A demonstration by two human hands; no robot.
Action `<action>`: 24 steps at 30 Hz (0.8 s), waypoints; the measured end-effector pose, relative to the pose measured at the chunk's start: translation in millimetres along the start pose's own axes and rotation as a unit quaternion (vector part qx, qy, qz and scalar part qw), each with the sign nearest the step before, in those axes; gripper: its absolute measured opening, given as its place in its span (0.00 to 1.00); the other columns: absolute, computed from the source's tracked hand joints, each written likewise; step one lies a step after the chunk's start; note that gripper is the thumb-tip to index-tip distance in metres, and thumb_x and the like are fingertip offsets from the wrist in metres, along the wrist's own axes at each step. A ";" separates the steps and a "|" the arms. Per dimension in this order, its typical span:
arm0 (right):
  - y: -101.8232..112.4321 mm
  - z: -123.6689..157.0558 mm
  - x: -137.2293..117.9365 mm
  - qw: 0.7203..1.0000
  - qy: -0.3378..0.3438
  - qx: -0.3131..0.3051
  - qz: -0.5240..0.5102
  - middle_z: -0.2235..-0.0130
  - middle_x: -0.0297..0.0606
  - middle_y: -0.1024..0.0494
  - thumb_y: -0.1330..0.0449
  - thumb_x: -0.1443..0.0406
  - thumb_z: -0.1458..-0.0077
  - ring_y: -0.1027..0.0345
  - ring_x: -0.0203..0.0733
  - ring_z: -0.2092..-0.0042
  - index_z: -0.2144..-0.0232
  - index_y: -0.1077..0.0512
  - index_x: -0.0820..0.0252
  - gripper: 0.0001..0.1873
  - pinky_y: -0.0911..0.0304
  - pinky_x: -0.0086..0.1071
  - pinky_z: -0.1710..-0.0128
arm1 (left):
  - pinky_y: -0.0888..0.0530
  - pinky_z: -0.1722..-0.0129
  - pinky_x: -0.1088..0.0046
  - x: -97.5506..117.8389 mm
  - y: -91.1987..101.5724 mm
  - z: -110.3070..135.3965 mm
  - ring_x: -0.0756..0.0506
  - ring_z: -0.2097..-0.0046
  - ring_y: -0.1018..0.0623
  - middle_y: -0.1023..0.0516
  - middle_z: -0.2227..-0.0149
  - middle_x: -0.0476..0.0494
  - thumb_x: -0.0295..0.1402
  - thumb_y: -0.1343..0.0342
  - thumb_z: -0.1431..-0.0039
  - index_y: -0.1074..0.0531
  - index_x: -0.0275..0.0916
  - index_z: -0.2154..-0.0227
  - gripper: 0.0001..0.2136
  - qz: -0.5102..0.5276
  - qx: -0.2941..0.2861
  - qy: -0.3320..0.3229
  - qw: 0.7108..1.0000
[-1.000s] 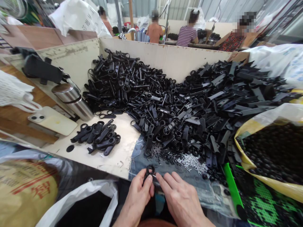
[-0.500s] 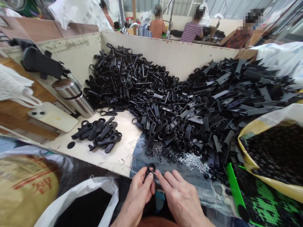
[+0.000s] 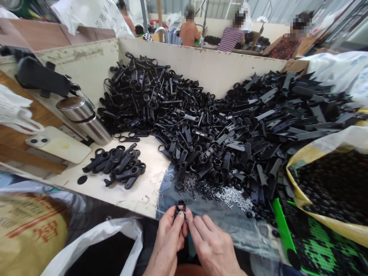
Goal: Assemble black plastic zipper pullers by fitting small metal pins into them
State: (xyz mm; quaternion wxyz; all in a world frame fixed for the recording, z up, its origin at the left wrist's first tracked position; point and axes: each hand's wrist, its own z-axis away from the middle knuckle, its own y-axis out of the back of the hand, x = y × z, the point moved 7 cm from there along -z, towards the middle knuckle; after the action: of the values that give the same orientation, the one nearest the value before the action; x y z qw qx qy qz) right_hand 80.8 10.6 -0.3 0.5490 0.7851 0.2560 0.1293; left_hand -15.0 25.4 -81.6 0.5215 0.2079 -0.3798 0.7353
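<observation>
My left hand (image 3: 168, 239) pinches a small black plastic part with a ring end (image 3: 180, 207) at the near edge of the work surface. My right hand (image 3: 211, 247) meets it from the right, its fingertips pressed against the same part. Just beyond lie small metal pins (image 3: 232, 196) and tiny black pieces on a blue cloth (image 3: 214, 214). A large heap of black plastic parts (image 3: 218, 122) fills the bin behind them. A small separate pile of like parts (image 3: 117, 165) lies to the left.
A steel flask (image 3: 83, 119) and a white phone (image 3: 57, 145) lie at left. A yellow-rimmed bag of small black pieces (image 3: 330, 184) stands at right, with a green crate (image 3: 283, 230) below it. Sacks sit at lower left. Several people sit beyond the bin wall (image 3: 212, 69).
Both hands stay together on the black part, shifting slightly left and nearer. The view has shifted a little.
</observation>
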 end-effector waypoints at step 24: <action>3.4 18.4 74.8 0.877 -0.299 0.048 -0.374 0.61 0.38 0.19 0.47 0.61 0.30 0.23 0.43 0.61 0.57 0.22 0.55 0.13 0.29 0.31 0.60 | 0.26 0.56 0.57 39.4 -19.7 10.2 0.39 0.62 0.21 0.21 0.60 0.39 0.11 0.63 0.41 0.41 0.37 0.31 0.36 -0.705 0.065 -0.434 0.557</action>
State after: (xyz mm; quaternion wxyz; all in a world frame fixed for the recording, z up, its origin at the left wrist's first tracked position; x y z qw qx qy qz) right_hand 153.1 35.8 -9.6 0.5683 0.6575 0.3601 -0.3391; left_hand -12.2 44.8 -40.9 0.6304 0.7367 -0.2437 -0.0243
